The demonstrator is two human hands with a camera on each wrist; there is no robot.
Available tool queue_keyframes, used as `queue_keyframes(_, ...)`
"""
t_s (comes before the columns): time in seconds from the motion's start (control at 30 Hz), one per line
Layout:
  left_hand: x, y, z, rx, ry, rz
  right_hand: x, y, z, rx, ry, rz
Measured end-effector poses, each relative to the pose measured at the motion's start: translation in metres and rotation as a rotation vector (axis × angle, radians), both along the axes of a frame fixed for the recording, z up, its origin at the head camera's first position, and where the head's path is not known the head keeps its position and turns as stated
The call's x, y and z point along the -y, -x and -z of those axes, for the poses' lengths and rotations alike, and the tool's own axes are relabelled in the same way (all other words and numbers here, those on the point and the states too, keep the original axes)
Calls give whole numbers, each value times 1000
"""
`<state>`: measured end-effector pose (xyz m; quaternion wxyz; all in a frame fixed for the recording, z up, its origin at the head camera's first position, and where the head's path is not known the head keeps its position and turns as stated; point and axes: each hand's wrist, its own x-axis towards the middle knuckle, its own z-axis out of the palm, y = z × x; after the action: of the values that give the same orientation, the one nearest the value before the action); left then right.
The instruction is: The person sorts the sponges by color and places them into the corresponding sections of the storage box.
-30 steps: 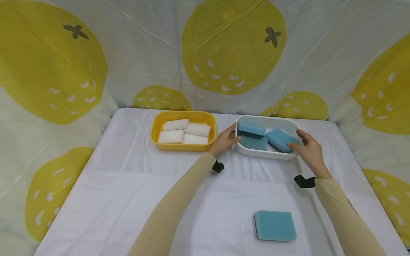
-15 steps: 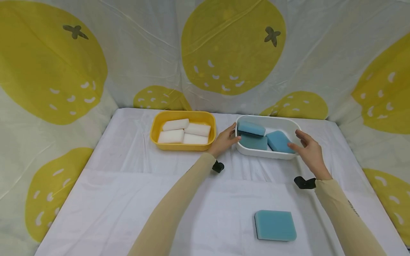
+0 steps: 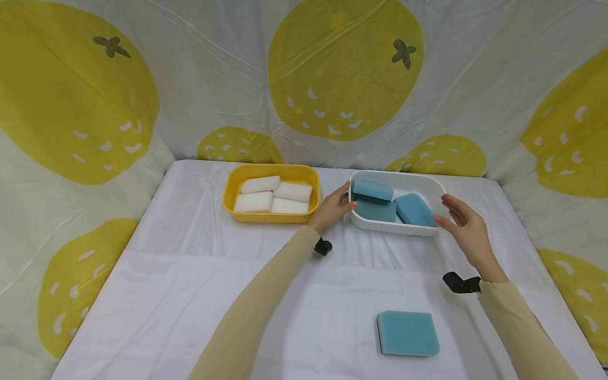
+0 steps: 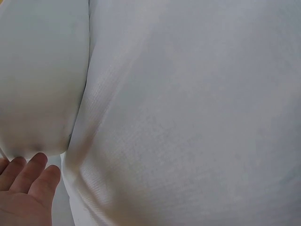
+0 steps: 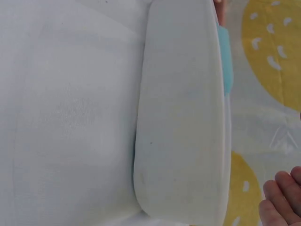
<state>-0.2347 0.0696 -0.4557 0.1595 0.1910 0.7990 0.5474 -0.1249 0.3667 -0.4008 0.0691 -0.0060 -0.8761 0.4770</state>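
My left hand (image 3: 330, 210) rests against the left end of the white tray (image 3: 396, 228), fingertips on its outer wall and thumb by the rim. The left wrist view shows those fingers (image 4: 35, 176) touching the wall. Three blue sponges lie in the tray: a tilted sponge (image 3: 372, 190) at the back left, a flat sponge (image 3: 375, 209) below it, and a slanted sponge (image 3: 414, 210) to the right. My right hand (image 3: 467, 228) is at the tray's right end, holding nothing, its thumb near the slanted sponge. The right wrist view shows its fingers (image 5: 282, 193) apart from the tray.
A yellow tray (image 3: 271, 217) with several white sponges (image 3: 253, 202) stands left of my left hand. Another blue sponge (image 3: 408, 333) lies nearer me on the white cloth (image 3: 214, 295). Behind the table hangs a lemon-patterned curtain (image 3: 228, 79).
The slanted blue sponge has settled flatter in the white tray. My right hand has let go of it and drawn back to the right. My left hand stays in place.
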Motion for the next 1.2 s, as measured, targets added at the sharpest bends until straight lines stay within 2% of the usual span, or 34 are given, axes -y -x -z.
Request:
queue_keyframes(0.3,0,0,-1,39,-35,-9,9,-31,-11,5,20,-40)
queue_keyframes(0.5,0,0,0,32,-41,-4,13,-52,-14,-16,37,-75)
queue_keyframes(0.87,-2,2,6,41,-45,-10,17,-86,-7,-17,55,-119)
queue_keyframes(1.2,-3,3,8,43,-59,-16,18,-104,1,4,91,-112)
